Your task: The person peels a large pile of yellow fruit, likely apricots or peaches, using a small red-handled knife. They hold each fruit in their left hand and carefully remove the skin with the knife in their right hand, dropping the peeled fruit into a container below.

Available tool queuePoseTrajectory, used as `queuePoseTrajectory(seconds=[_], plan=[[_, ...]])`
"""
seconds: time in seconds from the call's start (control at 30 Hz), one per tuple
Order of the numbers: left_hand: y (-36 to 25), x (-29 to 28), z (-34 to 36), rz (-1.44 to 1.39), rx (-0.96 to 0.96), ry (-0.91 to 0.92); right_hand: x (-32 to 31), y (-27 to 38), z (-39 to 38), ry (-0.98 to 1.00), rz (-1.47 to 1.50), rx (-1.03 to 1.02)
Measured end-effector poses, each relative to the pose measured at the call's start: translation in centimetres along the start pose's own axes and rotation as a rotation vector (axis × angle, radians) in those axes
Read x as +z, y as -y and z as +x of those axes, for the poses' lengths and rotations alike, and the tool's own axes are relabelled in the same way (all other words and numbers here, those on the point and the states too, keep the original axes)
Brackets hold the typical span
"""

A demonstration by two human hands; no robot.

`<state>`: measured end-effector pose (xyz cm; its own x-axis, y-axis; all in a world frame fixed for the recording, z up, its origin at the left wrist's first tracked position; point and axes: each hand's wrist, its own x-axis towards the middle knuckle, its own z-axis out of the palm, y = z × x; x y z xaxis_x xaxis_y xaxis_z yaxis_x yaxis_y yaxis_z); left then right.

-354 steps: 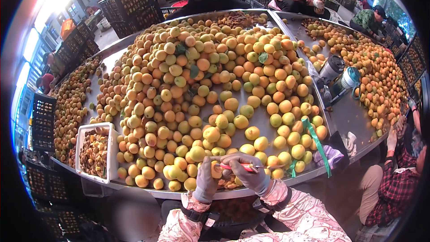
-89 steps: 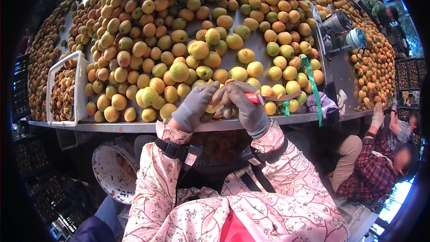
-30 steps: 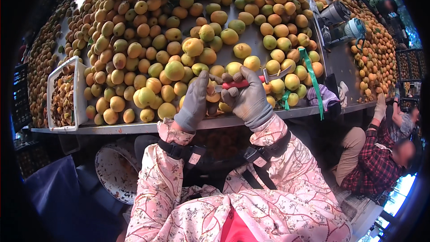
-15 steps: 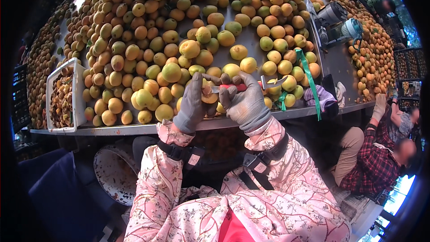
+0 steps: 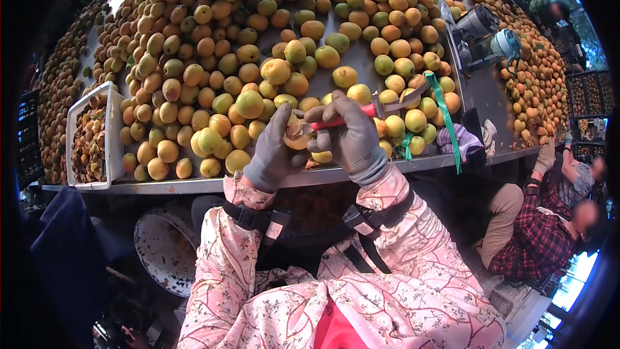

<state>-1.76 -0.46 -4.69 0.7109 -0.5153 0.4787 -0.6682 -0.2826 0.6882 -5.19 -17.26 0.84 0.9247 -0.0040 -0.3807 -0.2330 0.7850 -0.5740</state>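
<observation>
Fruit point(image 5: 296, 136) is sitting clasped in the left hand point(image 5: 271, 154); the right hand point(image 5: 355, 145) is gripping 1 red-handled tool point(image 5: 354, 117), its tip meeting the fruit's brownish end. This piece is seemingly looking part-worked; scraps point(image 5: 89, 142) are lying in 1 white bin point(image 5: 115, 136), while a large pile point(image 5: 194, 74) is apparently awaiting work.

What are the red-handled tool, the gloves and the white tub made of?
The tool: handle probably plastic, being smooth and evenly red; the curved blade's grey sheen suggests metal. The gloves: apparently knitted fabric, dull grey, with ribbed cuffs; any coating is unclear. The white tub: likely stiff plastic, judging by its smooth walls.
</observation>
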Motion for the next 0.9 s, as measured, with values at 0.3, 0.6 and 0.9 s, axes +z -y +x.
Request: queuePoseTrajectory(seconds=[0.3,0.6,0.9], plan=[[0.4,0.7,0.1,-0.135,-0.189,-0.163,-1.1,-1.2,0.4,-0.221,0.557,0.238],[-0.8,1.7,0.8,-0.927,-0.829,-0.144,0.2,0.9,0.0,-0.002,-0.164,-0.249],[-1.3,-0.5,1.8,-1.458,-1.217,0.169,-0.5,0.3,0.3,0.313,-1.685,-0.620]])
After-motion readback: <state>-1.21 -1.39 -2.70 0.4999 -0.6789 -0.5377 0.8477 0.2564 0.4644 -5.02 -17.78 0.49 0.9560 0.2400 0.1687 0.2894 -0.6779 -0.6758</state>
